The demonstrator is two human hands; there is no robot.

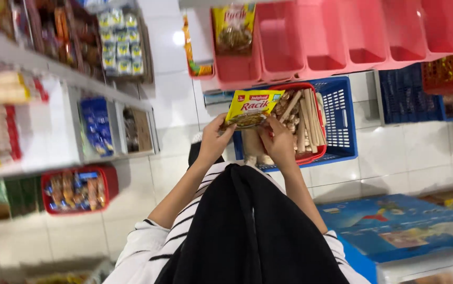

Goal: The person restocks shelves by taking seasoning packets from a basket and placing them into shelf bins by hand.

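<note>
A small yellow sachet (253,107) with a picture of food on it is held up in front of me by both hands. My left hand (215,138) pinches its lower left corner. My right hand (276,141) grips its lower right edge. Behind the sachet, a red basket (321,122) full of pale wooden sticks and roots rests inside a blue plastic crate (340,119). My striped sleeves and a black cloth fill the lower middle of the view.
Pink plastic bins (342,39) hang in a row above, one holding a packet. Shelves (53,121) with packaged goods line the left, with a red basket (76,189) of packets below. A blue box (400,226) lies at lower right. White tiled floor (174,105) lies between.
</note>
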